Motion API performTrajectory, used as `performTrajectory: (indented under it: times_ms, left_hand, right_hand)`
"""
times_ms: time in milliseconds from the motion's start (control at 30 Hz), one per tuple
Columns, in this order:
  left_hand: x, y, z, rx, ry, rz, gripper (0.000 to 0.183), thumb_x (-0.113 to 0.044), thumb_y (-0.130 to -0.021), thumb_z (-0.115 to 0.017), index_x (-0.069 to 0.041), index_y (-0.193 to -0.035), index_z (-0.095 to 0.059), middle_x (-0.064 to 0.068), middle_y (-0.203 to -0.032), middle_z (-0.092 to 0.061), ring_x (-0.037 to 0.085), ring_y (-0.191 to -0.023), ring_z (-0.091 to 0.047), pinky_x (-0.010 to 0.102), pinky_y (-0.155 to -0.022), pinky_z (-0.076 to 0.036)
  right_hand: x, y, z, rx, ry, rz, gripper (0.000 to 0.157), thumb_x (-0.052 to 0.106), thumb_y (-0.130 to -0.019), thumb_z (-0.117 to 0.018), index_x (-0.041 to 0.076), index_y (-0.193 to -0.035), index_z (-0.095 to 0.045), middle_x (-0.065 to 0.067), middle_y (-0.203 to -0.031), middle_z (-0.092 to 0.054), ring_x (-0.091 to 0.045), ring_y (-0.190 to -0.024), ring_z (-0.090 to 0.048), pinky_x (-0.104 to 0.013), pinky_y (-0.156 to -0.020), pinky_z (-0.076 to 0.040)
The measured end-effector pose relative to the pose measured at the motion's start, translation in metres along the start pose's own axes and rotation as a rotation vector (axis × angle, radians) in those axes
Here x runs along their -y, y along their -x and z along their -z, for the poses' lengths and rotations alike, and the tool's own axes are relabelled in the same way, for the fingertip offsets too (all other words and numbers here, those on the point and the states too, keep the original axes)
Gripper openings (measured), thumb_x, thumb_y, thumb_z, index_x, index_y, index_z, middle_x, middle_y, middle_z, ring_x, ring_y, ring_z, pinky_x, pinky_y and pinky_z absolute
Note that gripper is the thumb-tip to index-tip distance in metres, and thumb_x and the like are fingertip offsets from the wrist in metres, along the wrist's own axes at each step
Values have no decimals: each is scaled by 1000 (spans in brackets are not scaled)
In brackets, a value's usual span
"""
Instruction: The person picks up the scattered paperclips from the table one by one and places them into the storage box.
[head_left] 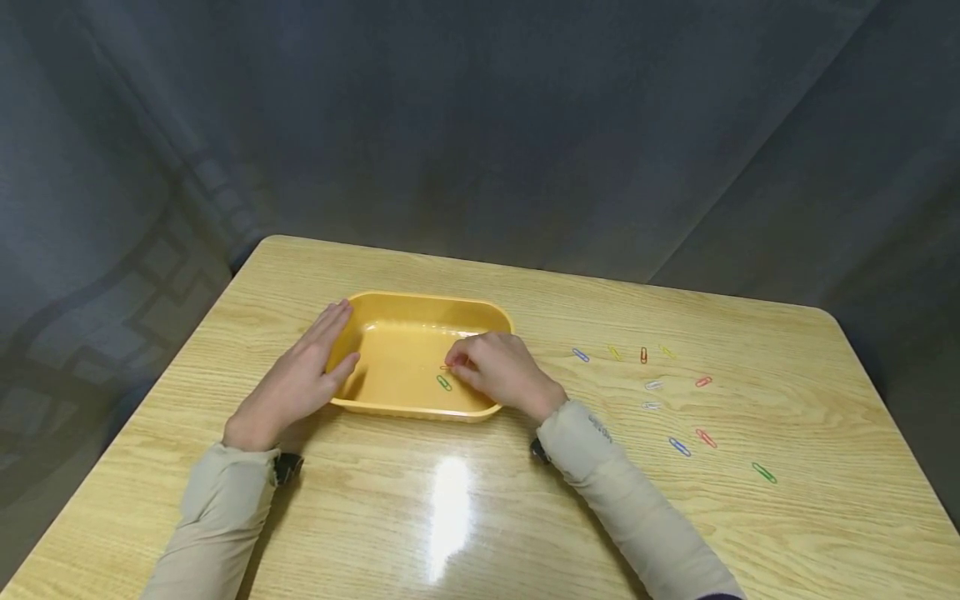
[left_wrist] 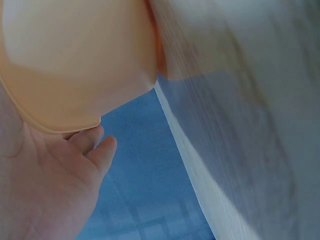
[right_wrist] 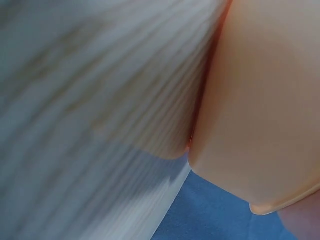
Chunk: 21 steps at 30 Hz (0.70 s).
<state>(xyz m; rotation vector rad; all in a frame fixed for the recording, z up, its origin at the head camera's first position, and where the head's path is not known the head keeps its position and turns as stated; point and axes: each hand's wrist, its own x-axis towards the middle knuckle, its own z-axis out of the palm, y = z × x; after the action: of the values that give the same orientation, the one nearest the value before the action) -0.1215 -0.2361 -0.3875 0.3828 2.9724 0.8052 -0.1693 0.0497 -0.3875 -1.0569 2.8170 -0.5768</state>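
A yellow plastic tray sits on the table in the head view. My left hand rests against its left end, fingers straight along the rim and thumb over the edge. From the left wrist, the palm lies against the outside of the rim. Inside the tray's right half, my right hand pinches an orange-red paper clip, low over the floor. A green paper clip lies in the tray beside those fingertips. The right wrist view shows mostly the tray's outer wall.
Several loose paper clips lie on the wooden table right of the tray, among them a blue clip, a pink clip, a silver clip and a green clip. Dark curtains hang behind the table's far edge.
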Motion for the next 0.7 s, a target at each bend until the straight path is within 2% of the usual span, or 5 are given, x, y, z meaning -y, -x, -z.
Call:
performTrajectory:
  times_ms: [467,700]
  left_hand:
    - [-1,0,1,-2,1,0,70,-27,-104,-50,0,-158,-14,17,-167,-10,34,-155,-8,53,-126,-13]
    - [-1,1,1,3,4,4,69,-30,-105,-47,-1,-158,-13,16,-167,-10,34,-155,-8,53,-126,-13]
  right_hand:
    - [1,0,0,11,27,-22,12,22,-95,-67,19,-102,-77,6,-100,-77,-9,-84,-66,-36,-82,-53]
    - [1,0,-1,7,43,-19,12,22,-95,-68,19,-101,-77,6,-99,-77,-9,-83,-66,-35,-80,-54]
